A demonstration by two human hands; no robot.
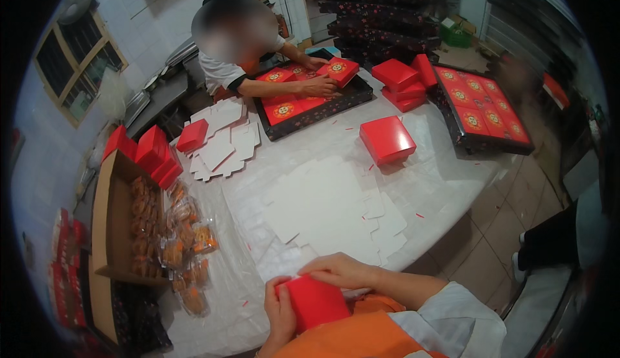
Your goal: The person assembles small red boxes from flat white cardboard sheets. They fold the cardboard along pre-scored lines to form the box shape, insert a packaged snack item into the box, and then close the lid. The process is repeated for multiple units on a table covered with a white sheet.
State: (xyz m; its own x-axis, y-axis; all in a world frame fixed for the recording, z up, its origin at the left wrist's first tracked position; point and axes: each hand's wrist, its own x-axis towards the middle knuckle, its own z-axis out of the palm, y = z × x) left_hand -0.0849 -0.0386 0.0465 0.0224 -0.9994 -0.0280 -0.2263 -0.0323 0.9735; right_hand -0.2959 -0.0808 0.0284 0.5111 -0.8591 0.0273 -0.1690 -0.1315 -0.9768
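A red cardboard box (318, 304) is held close to my body at the near edge of the table. My left hand (279, 309) grips its left side, thumb near the upper corner. Across the far edge lies my right hand (341, 271), fingers closed on the box there. Just beyond my hands, flat white box blanks (316, 203) overlap in a loose pile. A closed red box (387, 139) sits farther off to the right. Bagged brown snacks (187, 254) are heaped left of my hands, beside an open carton (110, 229) full of more.
Across the table a co-worker handles a red box (340, 70) over a dark tray (310, 125). Another dark tray (468, 146) of red boxes overhangs the right edge, near stacked red boxes (395, 73). More white blanks (223, 145) and red boxes (152, 151) lie at left.
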